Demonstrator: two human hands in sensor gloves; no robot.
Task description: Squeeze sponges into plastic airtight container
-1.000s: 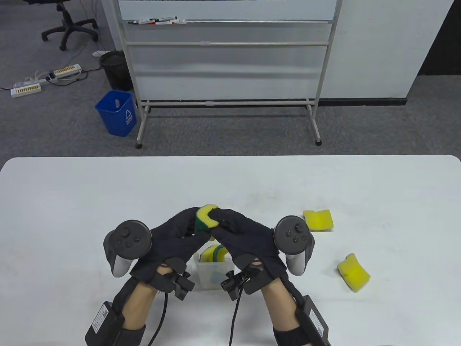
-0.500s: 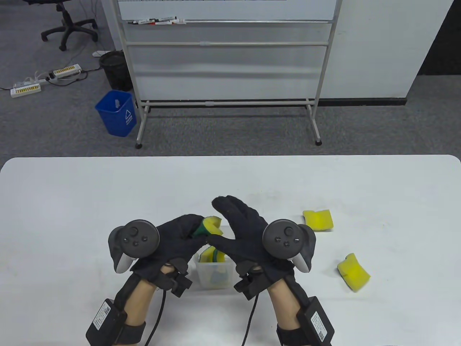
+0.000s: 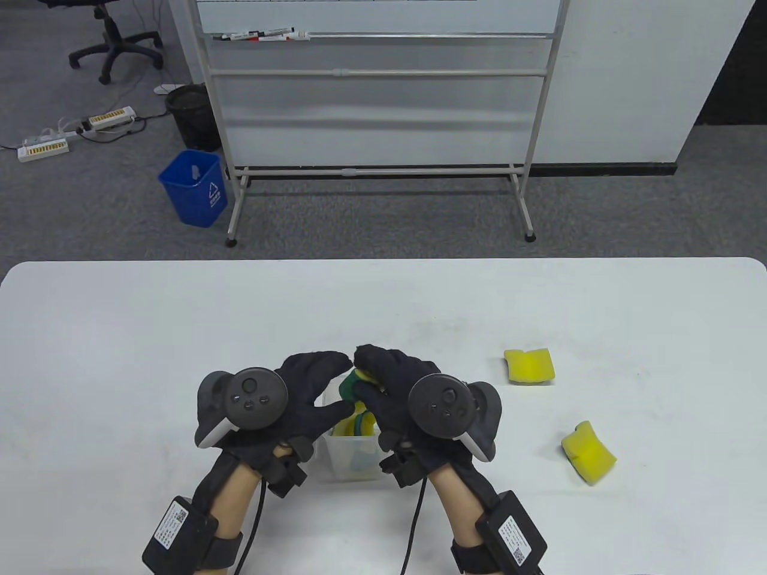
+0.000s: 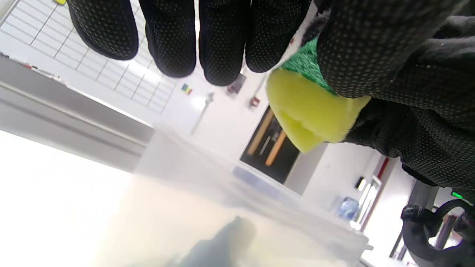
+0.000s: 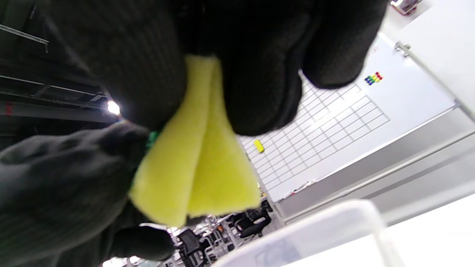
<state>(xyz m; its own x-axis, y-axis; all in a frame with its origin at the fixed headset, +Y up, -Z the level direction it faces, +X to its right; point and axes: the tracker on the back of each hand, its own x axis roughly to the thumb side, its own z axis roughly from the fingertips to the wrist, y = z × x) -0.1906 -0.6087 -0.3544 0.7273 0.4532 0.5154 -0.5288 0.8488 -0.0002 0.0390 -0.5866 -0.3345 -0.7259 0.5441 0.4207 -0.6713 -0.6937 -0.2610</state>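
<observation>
A clear plastic container (image 3: 335, 461) stands near the table's front edge, with yellow-and-green sponges (image 3: 361, 426) inside it. My right hand (image 3: 367, 383) pinches a folded yellow-and-green sponge (image 3: 352, 386) just above the container's far end. The right wrist view shows the sponge (image 5: 196, 174) folded double between my fingers. My left hand (image 3: 335, 386) is cupped beside it with its fingers (image 4: 222, 40) extended next to the sponge (image 4: 308, 111). I cannot tell whether they touch it. The container's wall (image 4: 207, 207) shows blurred below.
Two loose yellow sponges lie on the white table (image 3: 120, 359) to the right: one (image 3: 528, 365) farther back, one (image 3: 588, 452) nearer the front. A whiteboard stand (image 3: 377, 168) and a blue bin (image 3: 195, 188) stand on the floor beyond the table.
The sponge passed from my left hand's grip to my right hand, which closed on it. Both hands dropped toward the container and drew closer together.
</observation>
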